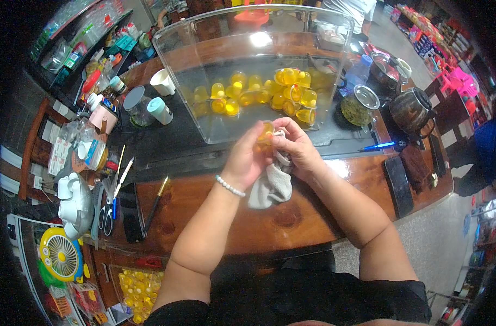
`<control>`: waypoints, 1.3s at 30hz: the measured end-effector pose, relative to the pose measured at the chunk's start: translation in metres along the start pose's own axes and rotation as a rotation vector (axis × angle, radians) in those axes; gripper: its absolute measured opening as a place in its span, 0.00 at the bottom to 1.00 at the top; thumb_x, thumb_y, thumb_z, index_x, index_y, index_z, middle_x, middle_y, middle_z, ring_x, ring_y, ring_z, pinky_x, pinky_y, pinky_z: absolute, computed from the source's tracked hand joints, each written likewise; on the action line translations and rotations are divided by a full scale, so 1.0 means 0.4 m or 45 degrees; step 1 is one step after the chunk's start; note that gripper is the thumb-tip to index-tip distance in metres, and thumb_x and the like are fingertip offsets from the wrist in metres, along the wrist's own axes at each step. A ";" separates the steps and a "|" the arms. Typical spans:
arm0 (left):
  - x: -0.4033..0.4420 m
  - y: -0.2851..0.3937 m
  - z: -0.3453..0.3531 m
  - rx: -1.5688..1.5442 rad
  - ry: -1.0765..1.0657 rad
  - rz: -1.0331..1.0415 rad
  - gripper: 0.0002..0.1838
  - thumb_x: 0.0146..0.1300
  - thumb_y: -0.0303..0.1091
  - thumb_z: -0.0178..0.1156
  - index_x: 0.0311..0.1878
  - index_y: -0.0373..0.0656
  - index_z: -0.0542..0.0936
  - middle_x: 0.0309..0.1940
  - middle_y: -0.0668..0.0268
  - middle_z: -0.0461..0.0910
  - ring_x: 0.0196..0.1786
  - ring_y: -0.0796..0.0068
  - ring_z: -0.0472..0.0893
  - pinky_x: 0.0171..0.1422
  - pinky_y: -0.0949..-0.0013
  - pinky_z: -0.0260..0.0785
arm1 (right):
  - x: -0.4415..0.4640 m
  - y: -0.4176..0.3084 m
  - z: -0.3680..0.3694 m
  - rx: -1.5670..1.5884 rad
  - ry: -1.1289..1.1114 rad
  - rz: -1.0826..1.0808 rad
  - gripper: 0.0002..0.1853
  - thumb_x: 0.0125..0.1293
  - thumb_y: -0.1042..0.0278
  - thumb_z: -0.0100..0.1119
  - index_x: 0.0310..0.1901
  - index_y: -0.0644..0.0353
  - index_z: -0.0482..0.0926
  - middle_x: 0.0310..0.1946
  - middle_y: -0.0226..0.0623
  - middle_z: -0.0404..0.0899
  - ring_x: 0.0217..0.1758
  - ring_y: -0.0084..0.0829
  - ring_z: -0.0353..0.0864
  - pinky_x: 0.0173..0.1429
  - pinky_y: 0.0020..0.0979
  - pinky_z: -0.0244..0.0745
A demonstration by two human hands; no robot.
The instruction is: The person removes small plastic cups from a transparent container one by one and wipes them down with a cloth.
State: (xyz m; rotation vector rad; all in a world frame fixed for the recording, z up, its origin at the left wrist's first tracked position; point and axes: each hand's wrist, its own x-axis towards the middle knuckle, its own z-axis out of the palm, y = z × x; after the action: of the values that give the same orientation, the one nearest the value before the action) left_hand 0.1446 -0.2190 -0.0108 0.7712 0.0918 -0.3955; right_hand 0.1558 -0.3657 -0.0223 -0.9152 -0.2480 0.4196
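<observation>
My left hand [242,160], with a beaded bracelet at the wrist, is closed around a yellow see-through capsule [265,137]. A pale grey cloth [271,187] is gripped in my right hand [299,149], bunched near the capsule and hanging down over the wooden table [215,223]. The two hands meet just in front of a large clear plastic bin [202,127]. Inside that bin lie several yellow capsules [248,96], some of them with small balls or bits showing within. My fingers partly hide the held capsule.
Right of the bin stand a glass jar [359,106], a teapot [410,111], a blue pen [377,146] and a phone [398,186]. Left are a white mug [162,82], lidded jar [137,106], scissors [105,217] and a black pen [157,204]. More capsules fill a container [139,290] below.
</observation>
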 end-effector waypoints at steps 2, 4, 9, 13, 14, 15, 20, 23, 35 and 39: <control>0.004 -0.005 -0.016 0.005 -0.066 -0.022 0.13 0.68 0.48 0.51 0.42 0.49 0.75 0.30 0.75 0.75 0.30 0.83 0.73 0.29 0.80 0.64 | 0.004 -0.001 -0.010 0.052 0.022 0.036 0.14 0.65 0.67 0.58 0.50 0.57 0.69 0.42 0.36 0.75 0.43 0.28 0.76 0.42 0.31 0.75; 0.006 -0.006 -0.022 0.048 -0.191 -0.012 0.13 0.69 0.45 0.52 0.47 0.46 0.75 0.34 0.73 0.76 0.34 0.82 0.74 0.33 0.79 0.67 | 0.012 0.008 -0.020 0.034 0.136 0.025 0.13 0.66 0.63 0.57 0.48 0.57 0.69 0.40 0.37 0.76 0.43 0.29 0.76 0.42 0.32 0.75; -0.003 -0.014 0.002 0.320 -0.223 0.071 0.16 0.69 0.35 0.53 0.57 0.41 0.72 0.46 0.68 0.75 0.45 0.80 0.75 0.46 0.74 0.72 | 0.006 -0.016 0.016 0.183 0.181 0.022 0.18 0.68 0.54 0.54 0.50 0.60 0.70 0.45 0.39 0.75 0.46 0.29 0.76 0.45 0.31 0.73; 0.003 -0.009 0.005 0.272 -0.222 0.178 0.16 0.68 0.32 0.54 0.58 0.41 0.71 0.50 0.67 0.75 0.48 0.78 0.75 0.49 0.71 0.72 | 0.000 -0.020 0.010 0.264 0.087 0.078 0.21 0.68 0.53 0.52 0.54 0.60 0.68 0.46 0.39 0.75 0.47 0.29 0.75 0.48 0.32 0.73; 0.006 -0.008 0.007 0.228 -0.217 0.236 0.16 0.67 0.32 0.54 0.58 0.41 0.72 0.50 0.67 0.75 0.48 0.77 0.75 0.49 0.71 0.72 | 0.001 -0.019 0.004 0.325 0.015 0.110 0.22 0.68 0.53 0.51 0.56 0.60 0.67 0.46 0.39 0.75 0.48 0.29 0.75 0.50 0.32 0.73; 0.009 -0.007 0.000 0.090 -0.172 0.230 0.16 0.67 0.31 0.54 0.57 0.42 0.72 0.50 0.66 0.75 0.47 0.77 0.76 0.49 0.71 0.72 | 0.005 -0.010 0.003 0.280 0.048 0.081 0.22 0.68 0.54 0.51 0.57 0.60 0.67 0.47 0.39 0.75 0.48 0.29 0.75 0.51 0.32 0.72; 0.036 0.024 -0.073 -0.340 -0.127 0.157 0.16 0.68 0.39 0.51 0.55 0.42 0.73 0.47 0.60 0.77 0.42 0.71 0.77 0.46 0.70 0.71 | 0.001 0.005 0.018 -0.016 0.045 -0.014 0.35 0.60 0.68 0.55 0.68 0.58 0.54 0.57 0.40 0.67 0.53 0.31 0.74 0.57 0.32 0.70; 0.025 0.038 -0.060 -0.438 0.003 0.153 0.20 0.68 0.47 0.48 0.52 0.42 0.75 0.41 0.60 0.78 0.37 0.71 0.74 0.39 0.72 0.68 | -0.006 0.006 0.008 -0.580 -0.047 -0.093 0.47 0.51 0.80 0.57 0.72 0.53 0.45 0.60 0.42 0.61 0.57 0.30 0.70 0.60 0.29 0.66; 0.006 0.000 -0.028 0.183 0.079 0.270 0.23 0.73 0.54 0.40 0.50 0.43 0.72 0.31 0.69 0.71 0.28 0.80 0.69 0.27 0.80 0.59 | 0.016 -0.009 -0.008 -0.049 0.500 -0.042 0.13 0.72 0.61 0.46 0.51 0.58 0.70 0.40 0.37 0.77 0.37 0.27 0.78 0.42 0.30 0.76; 0.018 -0.021 -0.040 0.231 0.081 0.346 0.24 0.73 0.53 0.38 0.53 0.42 0.71 0.44 0.63 0.78 0.39 0.77 0.77 0.41 0.75 0.69 | 0.010 0.004 0.010 -0.199 0.242 -0.158 0.29 0.63 0.66 0.51 0.66 0.59 0.62 0.53 0.39 0.72 0.47 0.26 0.74 0.49 0.25 0.71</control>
State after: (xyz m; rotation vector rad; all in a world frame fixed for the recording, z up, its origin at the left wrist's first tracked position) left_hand 0.1490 -0.2157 -0.0296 0.9619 0.0099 -0.1218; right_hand 0.1572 -0.3602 -0.0210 -1.0797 -0.1636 0.1984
